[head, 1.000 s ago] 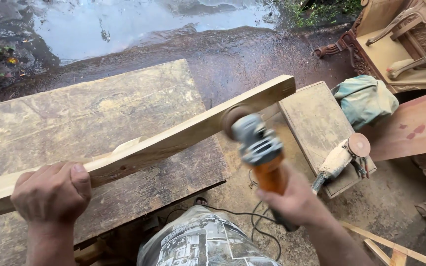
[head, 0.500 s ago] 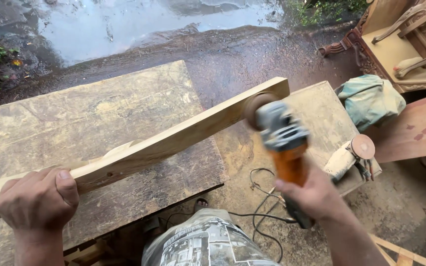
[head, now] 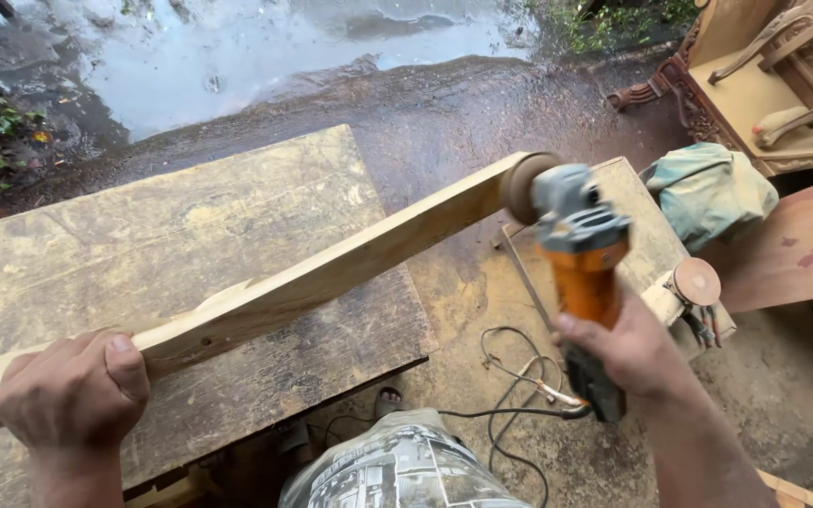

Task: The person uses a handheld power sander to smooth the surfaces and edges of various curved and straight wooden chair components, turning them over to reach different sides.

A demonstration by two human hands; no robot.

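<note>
Weathered plywood makes up the workbench [head: 190, 235], a broad, stained slab that fills the left half of the view, with wet ground beyond its far edge. Across it, from the near left corner out past the right edge, lies a long pale timber plank [head: 331, 273], its far end hanging free over the sawdust-strewn floor. Beyond that end stands a low wooden stool [head: 646, 235] with a second grinder [head: 693, 292] lying on its near corner, a crumpled teal cloth [head: 708, 193] behind it and carved furniture [head: 783, 85] in the far right corner. The left hand [head: 72, 400] clamps the plank's near end, fingers wrapped over the top and thumb curled on the near face, pinning it to the bench. The right hand [head: 628, 348] is closed around the orange body of an angle grinder [head: 576, 254], whose round sanding disc [head: 524, 186] meets the plank's overhanging tip. A black cord [head: 510, 414] trails down to the floor. Judging from this, the sanding has reached the very end of the plank; the face looks evenly pale, though how smooth it is, or whether other sides remain, I cannot tell.
</note>
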